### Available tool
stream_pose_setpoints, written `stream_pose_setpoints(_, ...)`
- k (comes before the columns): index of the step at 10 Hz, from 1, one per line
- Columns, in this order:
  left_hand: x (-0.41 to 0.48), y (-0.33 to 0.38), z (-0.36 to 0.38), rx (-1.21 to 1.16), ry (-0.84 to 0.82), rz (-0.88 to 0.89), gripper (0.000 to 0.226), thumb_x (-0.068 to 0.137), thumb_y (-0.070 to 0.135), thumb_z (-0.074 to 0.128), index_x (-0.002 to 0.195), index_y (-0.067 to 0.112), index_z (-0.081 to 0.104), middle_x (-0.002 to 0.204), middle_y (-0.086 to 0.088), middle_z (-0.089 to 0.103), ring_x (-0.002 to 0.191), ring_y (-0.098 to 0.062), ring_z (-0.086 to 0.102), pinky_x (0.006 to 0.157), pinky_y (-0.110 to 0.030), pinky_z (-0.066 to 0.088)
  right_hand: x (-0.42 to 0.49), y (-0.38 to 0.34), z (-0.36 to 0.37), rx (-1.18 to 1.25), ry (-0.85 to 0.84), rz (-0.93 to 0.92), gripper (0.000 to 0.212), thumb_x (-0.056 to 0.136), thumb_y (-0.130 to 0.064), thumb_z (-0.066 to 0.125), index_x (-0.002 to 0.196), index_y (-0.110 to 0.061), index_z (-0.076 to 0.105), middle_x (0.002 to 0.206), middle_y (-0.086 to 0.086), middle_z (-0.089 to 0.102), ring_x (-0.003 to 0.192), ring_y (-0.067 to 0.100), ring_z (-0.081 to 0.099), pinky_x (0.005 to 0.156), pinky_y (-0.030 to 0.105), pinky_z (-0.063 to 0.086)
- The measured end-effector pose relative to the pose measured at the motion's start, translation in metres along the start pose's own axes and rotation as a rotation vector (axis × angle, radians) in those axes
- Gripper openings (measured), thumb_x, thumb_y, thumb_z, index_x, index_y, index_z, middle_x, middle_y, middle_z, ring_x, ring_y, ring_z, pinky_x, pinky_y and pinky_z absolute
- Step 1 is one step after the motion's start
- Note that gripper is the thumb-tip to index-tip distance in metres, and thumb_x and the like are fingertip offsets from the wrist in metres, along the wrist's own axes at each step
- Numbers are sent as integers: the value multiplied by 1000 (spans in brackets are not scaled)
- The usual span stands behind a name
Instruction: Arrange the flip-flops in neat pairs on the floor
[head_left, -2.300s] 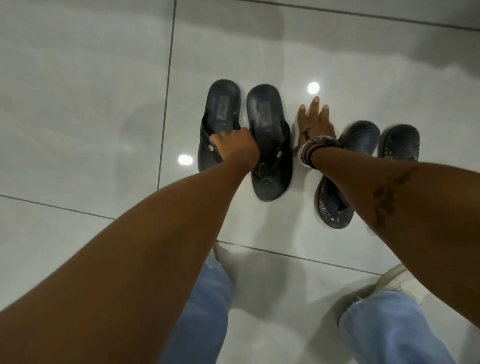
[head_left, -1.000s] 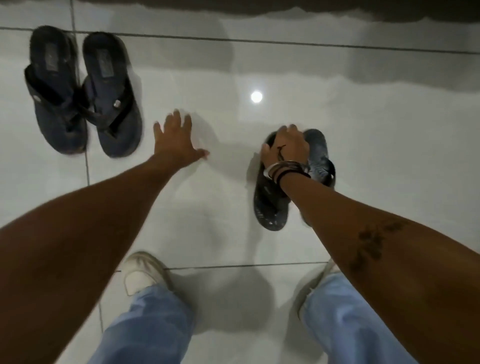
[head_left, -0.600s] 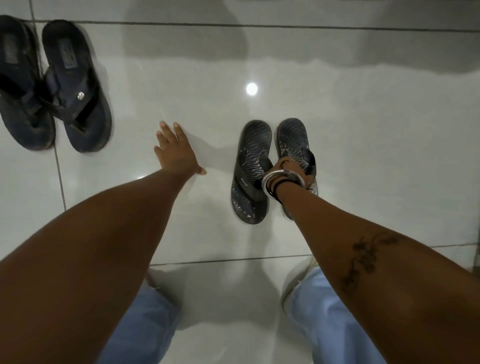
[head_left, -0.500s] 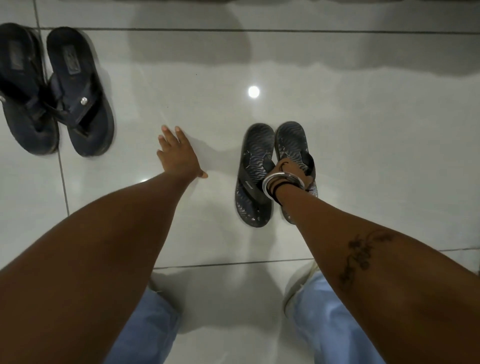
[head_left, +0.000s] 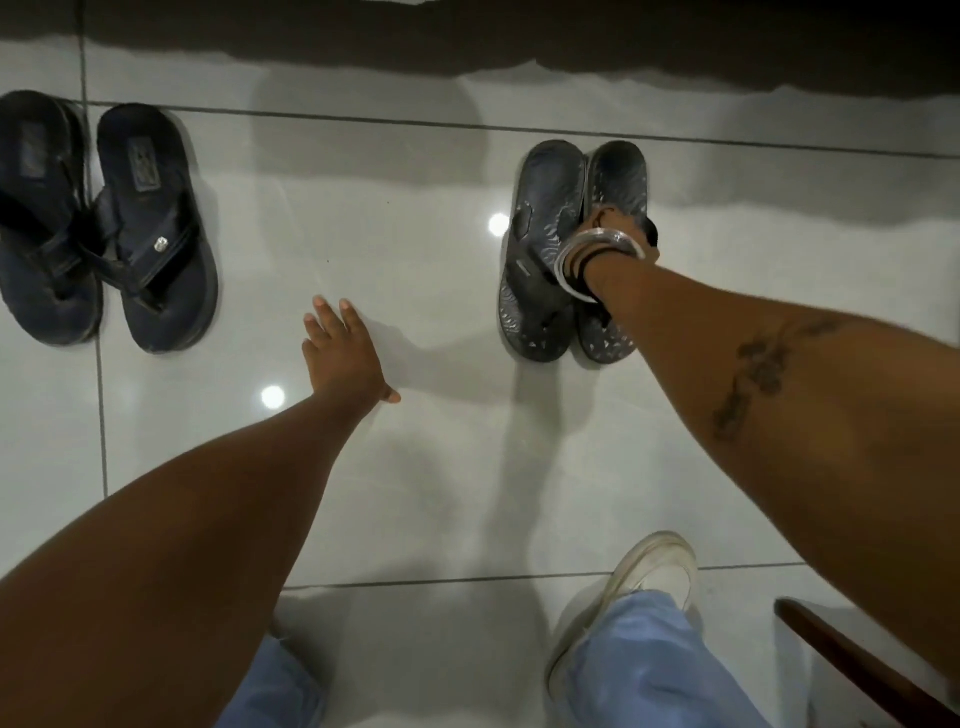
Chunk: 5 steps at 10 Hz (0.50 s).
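No text, brand or number can be read anywhere. The right flip-flop of the dark blue pair (head_left: 150, 228) carries a rectangular heel label (head_left: 144, 167), and its left mate (head_left: 39, 218) a similar patch (head_left: 32, 150), but both are too blurred to make out. The small metal stud (head_left: 161, 242) on the strap shows no legible mark.

Dim overhead light, glare spots on glossy floor (head_left: 415, 218), perhaps slight blur.
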<state>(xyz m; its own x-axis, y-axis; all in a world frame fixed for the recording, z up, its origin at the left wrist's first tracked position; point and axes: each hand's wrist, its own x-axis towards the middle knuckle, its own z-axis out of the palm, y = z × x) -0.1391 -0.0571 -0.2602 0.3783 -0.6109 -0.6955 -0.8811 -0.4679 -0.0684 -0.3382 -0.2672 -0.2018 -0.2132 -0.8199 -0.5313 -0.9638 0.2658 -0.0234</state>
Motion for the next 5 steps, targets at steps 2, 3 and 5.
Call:
stream_pose_setpoints(2,2,-3,-2,-9,5,6,140,65,53,85,152,-3,-9,157,-34,-11,146,-49,1,118,-50,20,35,-16,-3,-20,-40,-95,36,96,-29,45,123,-8,56,131,18,57,122,36,52,108,49,38)
stream_pose_setpoints(3,-5,0,0,12,0,-3,140,64,54,85,152,-3,-9,157,-34,-11,146,-49,1,118,-50,19,33,-10,2,-73,-9,-97,34,96,-30,42,117,-7,57,122,18,62,115,38,56,104,51,41)
stream_pose_setpoints(5,-10,-13,-31,-51,-6,33,122,69,67,74,153,4,11,158,-26,16,145,-40,20,117,-53,14,1,-12,-27,-30,140,-140,33,89,-37,56,110,-13,60,109,10,67,102,34,61,101,49,40)
